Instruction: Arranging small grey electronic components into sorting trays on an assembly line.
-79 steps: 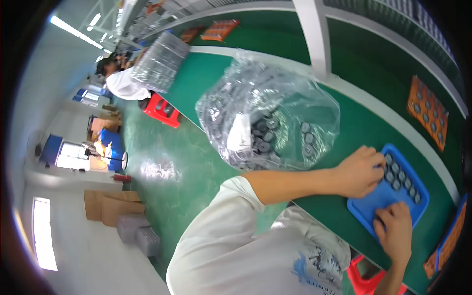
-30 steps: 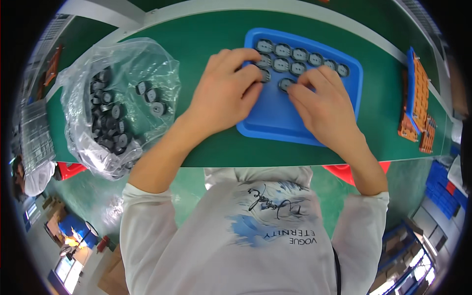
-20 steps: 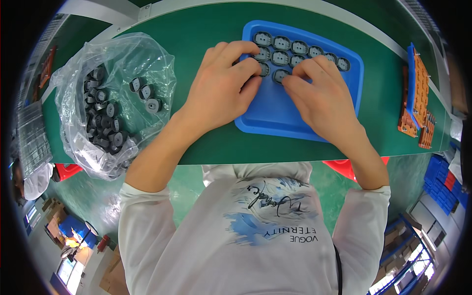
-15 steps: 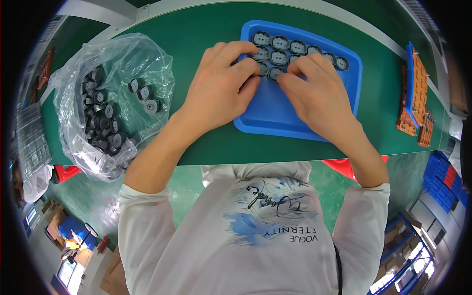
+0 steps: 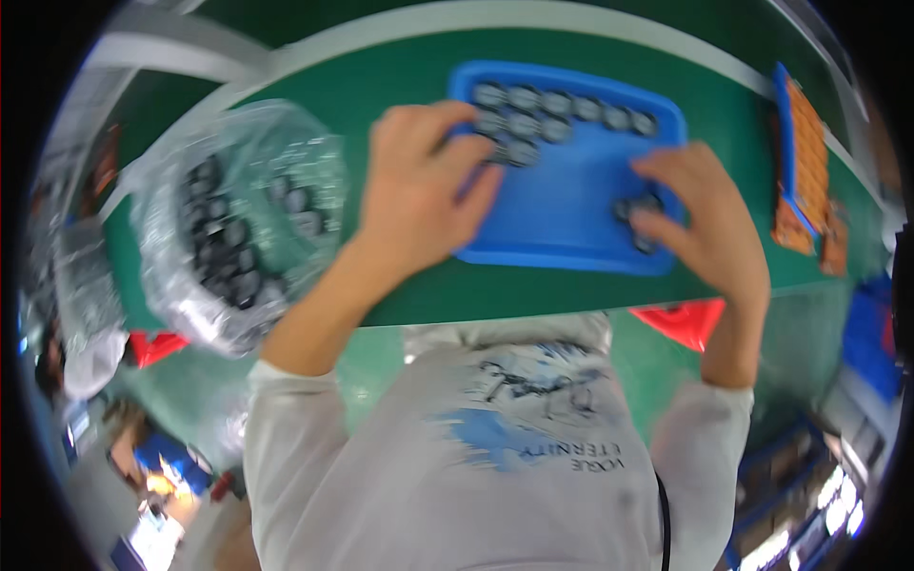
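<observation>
A blue tray (image 5: 562,209) holds small round dark grey parts (image 5: 523,98) in rows along its far side and far left corner. My left hand (image 5: 419,176) reaches over the tray's left rim, fingers bent and spaced apart, fingertips at the left end of the rows. Over the tray's right side, my right hand (image 5: 709,214) has its thumb and fingers apart. Several more grey parts (image 5: 636,217) sit in a loose cluster by its thumb; blur hides whether the thumb touches them. Nothing shows gripped in either hand.
On the left, a clear plastic bag (image 5: 314,157) holds many dark grey parts (image 5: 224,247). An orange board with a blue edge (image 5: 807,157) stands at the table's right end. The green tabletop (image 5: 400,309) ends near my body. A red stool (image 5: 681,324) is below.
My right hand has left the rows and moved right and nearer, its fingers now spread. The loose cluster is now uncovered. My left hand stays by the rows. The whole view has shifted and blurred.
</observation>
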{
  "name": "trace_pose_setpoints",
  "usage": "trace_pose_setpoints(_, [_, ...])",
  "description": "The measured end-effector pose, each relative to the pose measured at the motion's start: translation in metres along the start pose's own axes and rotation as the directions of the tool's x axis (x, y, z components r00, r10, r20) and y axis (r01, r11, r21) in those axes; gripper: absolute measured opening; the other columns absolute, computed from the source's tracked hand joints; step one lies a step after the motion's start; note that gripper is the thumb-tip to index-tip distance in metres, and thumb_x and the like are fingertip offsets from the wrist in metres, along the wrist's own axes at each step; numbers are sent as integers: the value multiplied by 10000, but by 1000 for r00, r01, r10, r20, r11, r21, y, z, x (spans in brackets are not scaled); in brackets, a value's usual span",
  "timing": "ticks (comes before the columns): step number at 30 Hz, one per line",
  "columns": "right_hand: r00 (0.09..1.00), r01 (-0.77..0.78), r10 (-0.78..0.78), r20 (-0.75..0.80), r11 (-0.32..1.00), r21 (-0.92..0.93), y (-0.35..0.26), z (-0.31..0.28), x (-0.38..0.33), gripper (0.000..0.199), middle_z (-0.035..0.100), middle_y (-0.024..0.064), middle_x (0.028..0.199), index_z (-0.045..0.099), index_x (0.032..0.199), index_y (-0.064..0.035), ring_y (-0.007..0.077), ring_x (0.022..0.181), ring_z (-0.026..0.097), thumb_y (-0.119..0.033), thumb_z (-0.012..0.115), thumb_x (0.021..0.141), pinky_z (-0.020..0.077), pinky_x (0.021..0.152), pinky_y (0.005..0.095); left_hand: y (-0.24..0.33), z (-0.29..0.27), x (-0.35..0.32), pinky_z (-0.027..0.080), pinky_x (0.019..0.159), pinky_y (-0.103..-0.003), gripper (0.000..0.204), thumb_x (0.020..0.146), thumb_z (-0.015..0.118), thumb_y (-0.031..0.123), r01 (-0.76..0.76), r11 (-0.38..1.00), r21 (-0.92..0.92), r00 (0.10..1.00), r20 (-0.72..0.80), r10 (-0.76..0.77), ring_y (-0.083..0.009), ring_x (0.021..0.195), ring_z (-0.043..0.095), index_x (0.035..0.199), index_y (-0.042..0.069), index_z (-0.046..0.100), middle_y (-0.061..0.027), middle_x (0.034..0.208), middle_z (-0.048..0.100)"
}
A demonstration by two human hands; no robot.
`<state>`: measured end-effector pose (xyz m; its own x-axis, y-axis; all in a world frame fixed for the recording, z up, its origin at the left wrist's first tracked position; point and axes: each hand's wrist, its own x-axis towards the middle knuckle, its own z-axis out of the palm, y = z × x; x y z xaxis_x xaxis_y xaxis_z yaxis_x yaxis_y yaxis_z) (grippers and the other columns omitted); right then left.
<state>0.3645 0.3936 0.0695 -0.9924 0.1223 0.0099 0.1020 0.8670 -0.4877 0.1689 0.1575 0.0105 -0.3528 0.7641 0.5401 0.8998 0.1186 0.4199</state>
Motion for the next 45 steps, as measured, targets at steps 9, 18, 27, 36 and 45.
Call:
trace_pose_setpoints(9, [996,91,-90,-28,995,28,6,21,-20,362,584,186,1028,622,1088,5,383,987,560,-28,718,741,447,885,450,74,67,10,425,795,-427,384,792,744,284,-142,964,-224,970,165,181,-301,896,550,1046,30,610,-109,891,570])
trace_pose_setpoints(18, [993,28,30,-115,882,471,2,32,-9,254,619,101,898,631,1024,25,207,807,570,-41,692,786,468,762,338,95,65,1,439,816,-423,511,796,753,170,72,973,-218,992,117,-47,-300,917,561,1252,63,549,-97,904,582])
trace_pose_setpoints(27, [974,70,5,-225,943,324,13,22,-15,309,618,111,904,632,1088,7,222,824,596,-1,668,781,483,778,344,63,3,-27,436,823,-407,254,769,771,188,65,996,63,993,95,-71,-278,927,536,974,79,667,-72,912,571])
trace_pose_setpoints(36, [994,96,-82,-69,965,246,-17,39,14,174,630,167,858,667,975,7,343,801,589,-10,633,806,470,740,449,49,9,-35,416,836,-418,192,765,750,186,-32,993,117,993,114,18,-291,982,497,909,83,674,-61,901,562])
trace_pose_setpoints(45, [917,362,-379,128,922,138,-23,50,33,143,640,150,768,671,878,-29,357,767,572,-124,715,780,439,683,472,49,24,-29,398,828,-411,162,804,718,218,-20,1000,-4,986,166,21,-292,983,482,839,75,652,-79,884,554])
